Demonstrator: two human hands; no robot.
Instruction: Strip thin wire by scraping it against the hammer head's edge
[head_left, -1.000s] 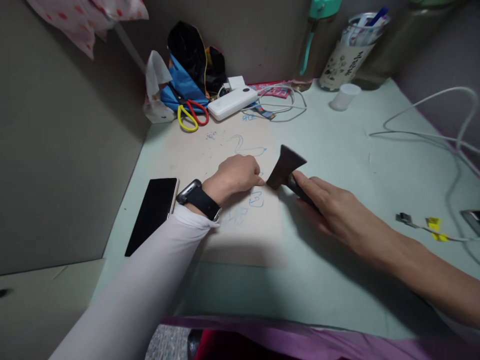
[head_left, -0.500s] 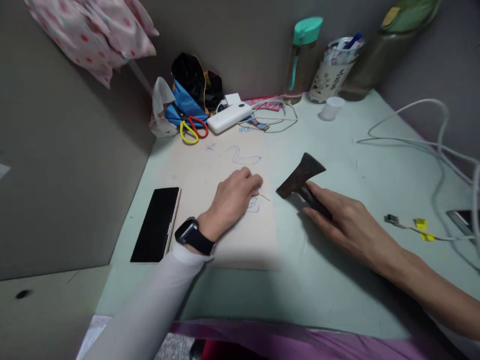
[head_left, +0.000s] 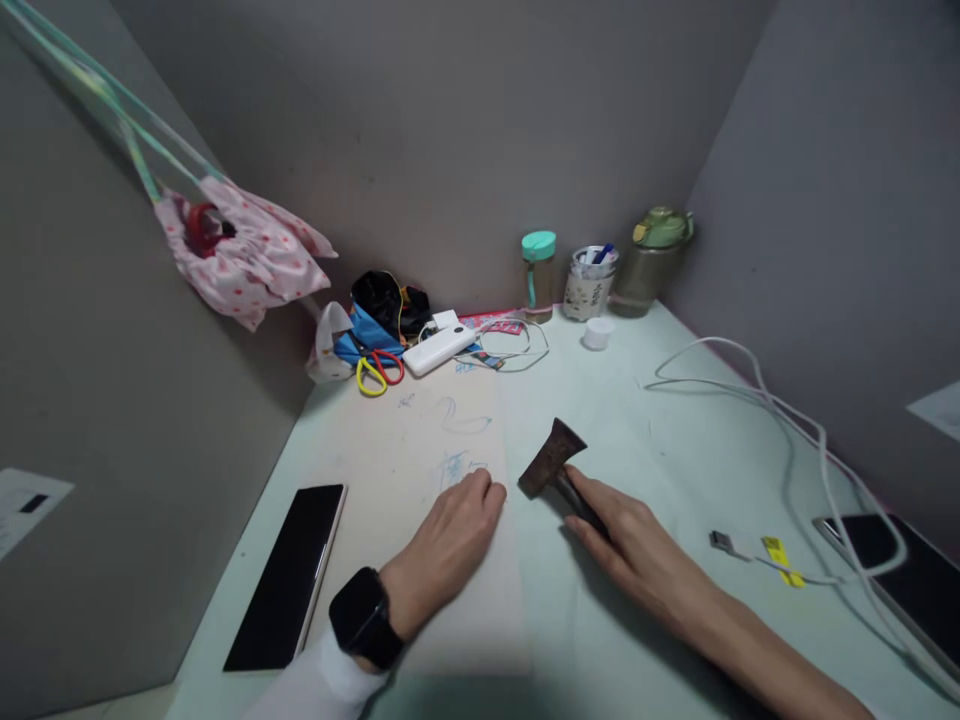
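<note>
The grip of the right hand (head_left: pixel 637 550) was clamped around the handle of a hatchet (head_left: pixel 551 465); its head was near the middle of the surface (head_left: pixel 615 420), just beside the right edge of a sheet of paper (head_left: pixel 405 460). The left hand (head_left: pixel 450 540) was over that paper, fingers (head_left: pixel 491 495) curled; whether its grip had closed on anything, I could not tell.

Along the back edge, a pen cup (head_left: pixel 589 298) with pens (head_left: pixel 603 254) in it stood between a teal-lidded bottle (head_left: pixel 538 278) and a larger green-lidded bottle (head_left: pixel 646 270) near the back right corner. A small white cup (head_left: pixel 598 334) sat just in front. Toward the back left corner a blue and black bag (head_left: pixel 371 330) gaped open, with scissors (head_left: pixel 379 371) before it.

A dotted pink pouch (head_left: pixel 251 262), something red (head_left: pixel 199 230) in its mouth, hung by cords (head_left: pixel 112 105) at the left. One phone (head_left: pixel 289 580) lay near the left edge; another (head_left: pixel 922 580), partly under a white cable (head_left: pixel 821 440), lay at the right edge. Grey walls (head_left: pixel 450 140) stood behind and on both sides.
</note>
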